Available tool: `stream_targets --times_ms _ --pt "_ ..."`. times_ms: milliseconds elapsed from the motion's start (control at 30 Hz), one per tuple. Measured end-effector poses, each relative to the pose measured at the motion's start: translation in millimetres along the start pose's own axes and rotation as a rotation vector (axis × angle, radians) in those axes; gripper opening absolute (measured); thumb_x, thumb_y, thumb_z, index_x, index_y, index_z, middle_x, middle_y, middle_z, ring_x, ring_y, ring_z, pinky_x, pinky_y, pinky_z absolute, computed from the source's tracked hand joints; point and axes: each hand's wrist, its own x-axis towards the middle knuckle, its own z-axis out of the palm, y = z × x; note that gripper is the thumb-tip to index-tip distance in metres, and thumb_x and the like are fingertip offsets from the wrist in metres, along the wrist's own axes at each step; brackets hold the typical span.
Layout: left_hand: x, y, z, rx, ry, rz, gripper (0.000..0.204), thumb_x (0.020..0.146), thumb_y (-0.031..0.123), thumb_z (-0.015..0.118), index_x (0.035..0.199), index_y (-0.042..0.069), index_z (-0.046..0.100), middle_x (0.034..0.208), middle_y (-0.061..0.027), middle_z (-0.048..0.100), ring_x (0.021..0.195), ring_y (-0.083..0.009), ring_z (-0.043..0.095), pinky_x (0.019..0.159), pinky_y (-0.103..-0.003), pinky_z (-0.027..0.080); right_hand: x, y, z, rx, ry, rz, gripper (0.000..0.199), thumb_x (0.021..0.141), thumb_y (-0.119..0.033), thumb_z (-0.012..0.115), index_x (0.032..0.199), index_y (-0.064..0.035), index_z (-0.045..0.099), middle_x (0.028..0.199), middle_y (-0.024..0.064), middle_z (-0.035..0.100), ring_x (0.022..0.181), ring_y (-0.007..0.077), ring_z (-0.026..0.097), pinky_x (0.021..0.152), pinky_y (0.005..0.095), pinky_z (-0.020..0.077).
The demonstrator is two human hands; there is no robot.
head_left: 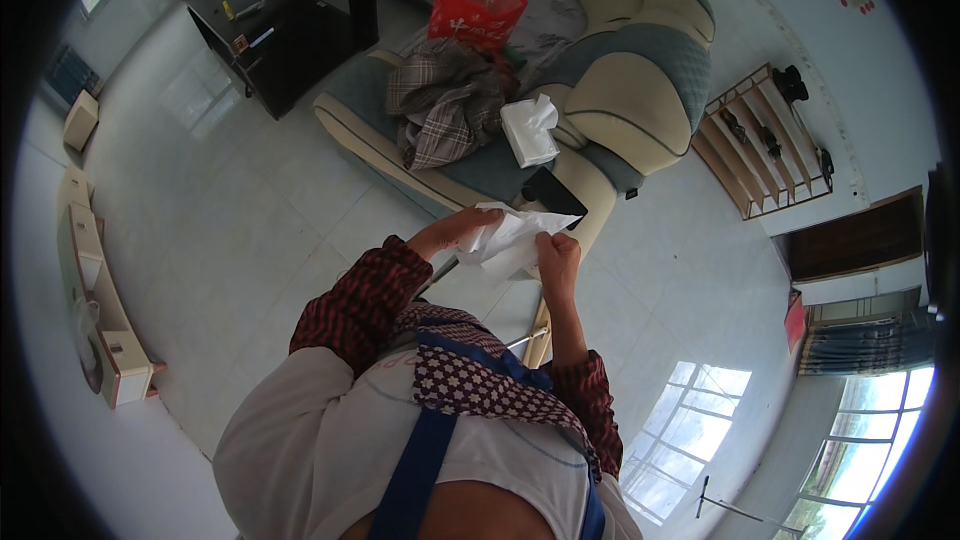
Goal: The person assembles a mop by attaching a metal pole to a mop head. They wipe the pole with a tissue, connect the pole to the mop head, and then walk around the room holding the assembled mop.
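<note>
A thin white tissue (pixel 505 240) is spread between my two hands, in front of the sofa's near end. My left hand (pixel 458 228) pinches its left edge. At the tissue's right side, my right hand (pixel 558 258) is closed on the other edge, knuckles up. Just beyond it, a black flat object (pixel 556 196) rests by the sofa arm, partly hidden by the tissue. A white pack of tissues (pixel 530 132) lies on the sofa behind, one sheet sticking out of its top.
The cream and blue-grey sofa (pixel 612 100) bears a plaid cloth (pixel 445 100) and a red bag (pixel 477 5). A black table (pixel 290 35) with small items stands at far left. On the right is a rack (pixel 765 145) with shoes; a low cabinet (pixel 120 355) lines the left wall.
</note>
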Motion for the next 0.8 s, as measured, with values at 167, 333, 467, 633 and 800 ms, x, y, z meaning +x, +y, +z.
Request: stream_targets --times_ms 167,333,467,633,800 --pt "-1 8 4 0.374 -0.134 0.124 0.040 0.092 0.027 0.053 0.124 0.004 0.054 0.111 -0.0043 0.062 0.092 -0.0118 0.060 0.079 -0.026 0.047 11 9 7 0.002 0.127 0.055 0.030 0.081 -0.015 0.054 0.056 0.0022 0.051 0.051 0.0049 0.049 0.048 0.0126 0.051 0.046 0.0287 0.0422" --pt "-9 15 11 -0.134 -0.282 0.014 0.061 0.080 0.027 0.065 0.132 0.005 0.042 0.119 -0.0055 0.056 0.103 -0.0122 0.055 0.085 -0.026 0.044 15 2 13 -0.540 0.265 0.019 0.028 0.079 -0.018 0.055 0.058 0.0009 0.054 0.054 0.0156 0.056 0.053 0.0272 0.060 0.053 0.0395 0.0467" --pt "-2 9 -2 0.004 -0.422 -0.003 0.074 0.070 0.021 0.067 0.133 0.009 0.030 0.118 -0.0053 0.049 0.110 -0.0136 0.049 0.091 -0.026 0.039 10 -28 27 -0.696 0.339 -0.062 0.026 0.078 -0.024 0.058 0.064 -0.0016 0.059 0.066 0.0203 0.060 0.067 0.0425 0.057 0.061 0.0463 0.0455" --pt "-9 18 18 0.288 -0.301 0.191 0.081 0.073 0.031 0.072 0.133 0.009 0.023 0.120 -0.0059 0.040 0.112 -0.0155 0.041 0.095 -0.028 0.035 12 -31 27 -0.774 0.370 -0.070 0.025 0.078 -0.023 0.058 0.064 -0.0023 0.060 0.067 0.0197 0.060 0.067 0.0409 0.059 0.060 0.0469 0.0457" --pt "-17 16 39 0.244 -0.132 0.375 0.073 0.082 0.028 0.068 0.134 0.010 0.021 0.124 -0.0046 0.037 0.118 -0.0144 0.037 0.097 -0.029 0.034 15 -30 27 -0.789 0.377 -0.121 0.023 0.076 -0.021 0.059 0.065 -0.0020 0.060 0.065 0.0193 0.061 0.065 0.0399 0.060 0.058 0.0463 0.0461"
